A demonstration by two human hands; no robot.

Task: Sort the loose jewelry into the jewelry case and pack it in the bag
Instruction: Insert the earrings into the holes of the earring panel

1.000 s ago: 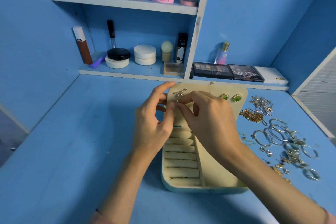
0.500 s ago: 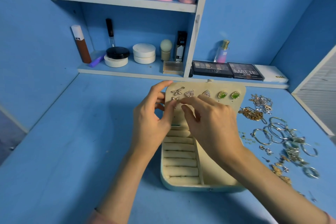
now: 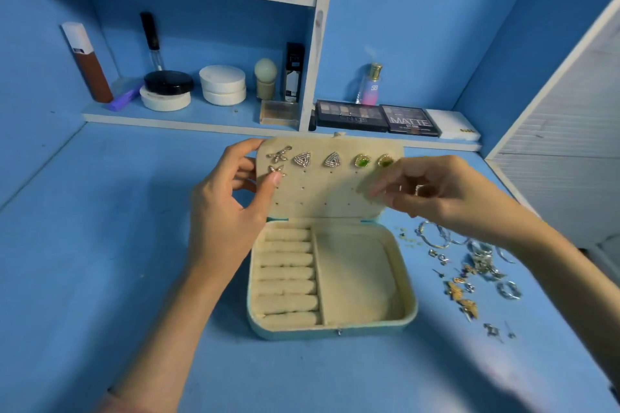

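Item: jewelry case [image 3: 335, 329], open, mid-worktop [image 3: 100, 245], its lid [image 3: 328, 191] standing up toward the far edge; base shows ring rolls [image 3: 287, 275] on the left and a bare compartment [image 3: 355, 275] on the right. Lid panel carries six studs [image 3: 303, 159] along its top, a butterfly stud [image 3: 276, 170] lowest at the left. Left grip [image 3: 231, 211], a bare hand: thumb pressed on the butterfly stud, fingers behind the lid's left edge, so pinching the lid. Right grip [image 3: 436, 191]: fingers curled and drawn together in front of the lid's right side, blurred; whether they hold anything cannot be told. Loose jewelry [image 3: 469, 265]: hoops, rings and small gold pieces scattered near the worktop's right edge, beside the case. Handling, as judged: pieces light, small, slippery, posts easily bent; take studs by the head between fingertips, hoops by the rim; lid likely soft and hinged, wants support behind while posts are pushed through. No bag in view.
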